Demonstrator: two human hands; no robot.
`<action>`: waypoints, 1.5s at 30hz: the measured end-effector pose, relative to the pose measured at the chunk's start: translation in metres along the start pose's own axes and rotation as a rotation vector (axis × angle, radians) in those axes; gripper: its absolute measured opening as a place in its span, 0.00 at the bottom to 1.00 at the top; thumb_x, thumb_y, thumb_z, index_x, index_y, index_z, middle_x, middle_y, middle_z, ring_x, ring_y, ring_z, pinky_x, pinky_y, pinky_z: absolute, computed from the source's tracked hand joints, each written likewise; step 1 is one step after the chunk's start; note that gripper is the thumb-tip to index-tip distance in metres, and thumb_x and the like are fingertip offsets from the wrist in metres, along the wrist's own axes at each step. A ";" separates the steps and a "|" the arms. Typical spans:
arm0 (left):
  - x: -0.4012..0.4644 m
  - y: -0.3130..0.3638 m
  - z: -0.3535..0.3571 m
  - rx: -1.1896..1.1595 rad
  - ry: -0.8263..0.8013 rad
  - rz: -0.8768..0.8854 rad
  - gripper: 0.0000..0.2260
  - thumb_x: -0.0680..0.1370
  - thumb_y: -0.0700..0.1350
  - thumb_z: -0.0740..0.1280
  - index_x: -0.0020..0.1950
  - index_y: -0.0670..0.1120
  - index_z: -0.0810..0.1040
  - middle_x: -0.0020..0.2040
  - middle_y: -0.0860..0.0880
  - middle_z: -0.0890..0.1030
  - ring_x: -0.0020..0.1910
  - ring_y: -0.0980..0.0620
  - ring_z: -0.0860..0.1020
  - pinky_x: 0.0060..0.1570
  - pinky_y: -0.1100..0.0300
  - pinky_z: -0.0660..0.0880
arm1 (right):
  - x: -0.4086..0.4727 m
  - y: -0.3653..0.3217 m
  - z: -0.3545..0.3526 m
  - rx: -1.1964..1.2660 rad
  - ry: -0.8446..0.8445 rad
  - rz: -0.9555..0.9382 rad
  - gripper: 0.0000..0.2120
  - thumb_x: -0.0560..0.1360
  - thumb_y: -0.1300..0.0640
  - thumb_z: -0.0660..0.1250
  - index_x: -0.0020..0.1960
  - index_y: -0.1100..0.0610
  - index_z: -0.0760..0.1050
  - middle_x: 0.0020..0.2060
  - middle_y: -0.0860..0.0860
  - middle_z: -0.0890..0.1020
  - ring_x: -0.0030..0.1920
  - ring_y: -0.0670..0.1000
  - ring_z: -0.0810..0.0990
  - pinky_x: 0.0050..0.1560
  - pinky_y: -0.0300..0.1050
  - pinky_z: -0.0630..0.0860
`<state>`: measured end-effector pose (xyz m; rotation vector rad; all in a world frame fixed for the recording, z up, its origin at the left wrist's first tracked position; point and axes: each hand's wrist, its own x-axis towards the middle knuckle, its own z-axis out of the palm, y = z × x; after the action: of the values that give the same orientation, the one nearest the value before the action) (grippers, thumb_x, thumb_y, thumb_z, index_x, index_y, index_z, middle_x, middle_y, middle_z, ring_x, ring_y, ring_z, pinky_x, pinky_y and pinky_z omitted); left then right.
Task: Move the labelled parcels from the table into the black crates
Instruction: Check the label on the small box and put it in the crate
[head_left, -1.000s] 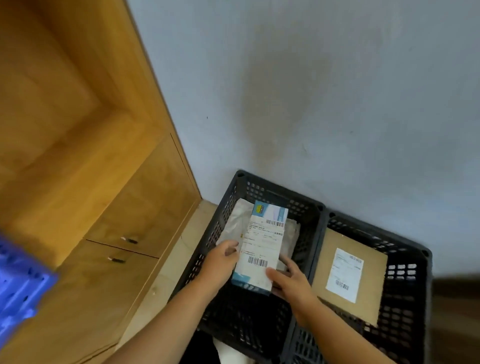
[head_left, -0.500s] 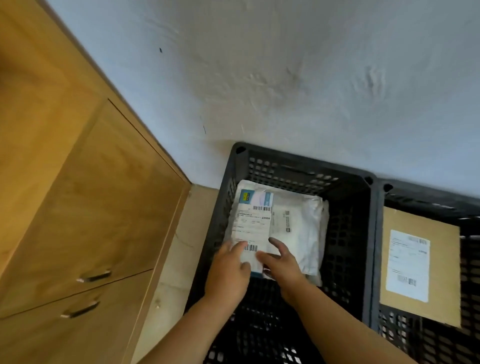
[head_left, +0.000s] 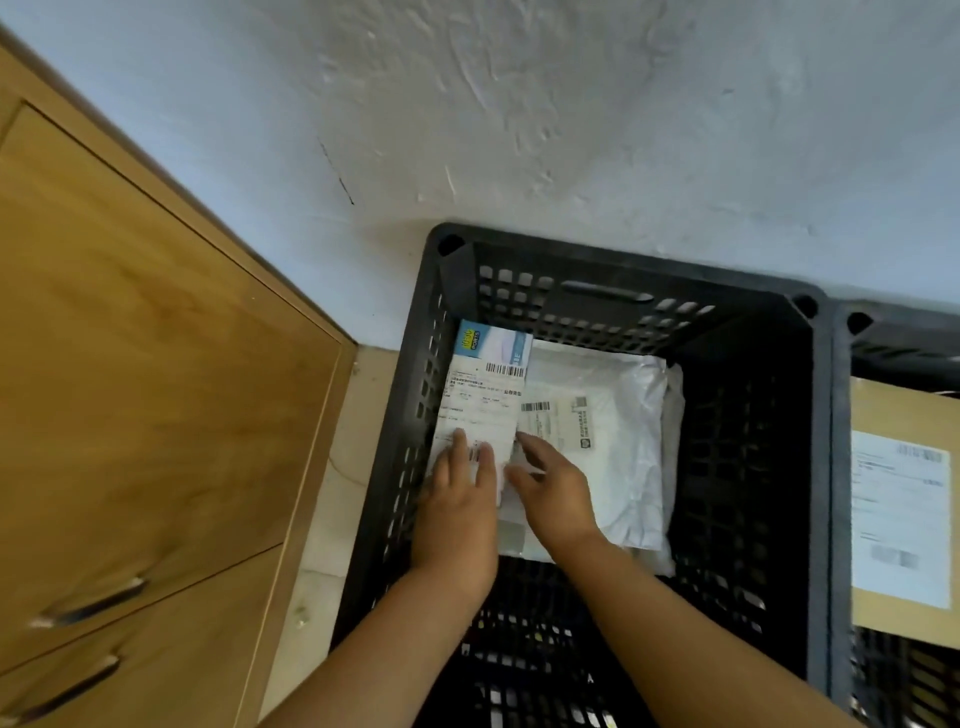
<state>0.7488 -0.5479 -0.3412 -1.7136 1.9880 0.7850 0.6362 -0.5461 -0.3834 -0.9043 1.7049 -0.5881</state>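
Observation:
A small labelled box parcel (head_left: 485, 395) with a blue top end lies inside the left black crate (head_left: 623, 291), against its left wall and over a white plastic mailer (head_left: 618, 447). My left hand (head_left: 460, 499) lies flat on the box's near end, fingers straight. My right hand (head_left: 553, 486) touches the box's right edge and the mailer with straight fingers. A brown cardboard parcel (head_left: 904, 509) with a white label lies in the right black crate (head_left: 883, 332).
Both crates stand on the floor against a rough white wall (head_left: 571, 114). A wooden cabinet (head_left: 145, 405) with metal drawer handles stands close on the left, with a strip of pale floor (head_left: 332, 499) between it and the left crate.
The labelled box went from being held above the crate down onto the white mailer inside it. Both hands followed it down and now lie flat on it. The view moved closer to the crate.

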 end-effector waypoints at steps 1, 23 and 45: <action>0.005 0.001 0.000 0.087 0.002 0.051 0.41 0.77 0.36 0.63 0.77 0.48 0.37 0.75 0.44 0.31 0.76 0.43 0.37 0.75 0.49 0.44 | -0.001 0.007 -0.006 -0.231 0.104 -0.098 0.20 0.76 0.62 0.65 0.68 0.55 0.72 0.66 0.54 0.75 0.67 0.52 0.70 0.70 0.49 0.67; 0.046 0.006 -0.009 0.359 -0.211 0.144 0.47 0.74 0.35 0.67 0.76 0.55 0.34 0.73 0.43 0.27 0.72 0.36 0.29 0.72 0.38 0.40 | 0.009 0.046 -0.066 -0.843 -0.141 0.161 0.42 0.77 0.58 0.62 0.76 0.44 0.35 0.75 0.55 0.33 0.76 0.57 0.37 0.75 0.52 0.48; -0.149 0.104 -0.155 -0.175 -0.024 0.407 0.24 0.80 0.46 0.60 0.75 0.53 0.60 0.71 0.50 0.67 0.66 0.51 0.69 0.61 0.60 0.67 | -0.230 -0.117 -0.180 -0.445 0.292 0.011 0.29 0.78 0.57 0.62 0.76 0.53 0.55 0.71 0.49 0.65 0.70 0.48 0.63 0.66 0.38 0.62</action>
<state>0.6810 -0.5255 -0.1133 -1.3893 2.3463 1.1375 0.5314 -0.4391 -0.1068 -1.1606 2.1545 -0.3468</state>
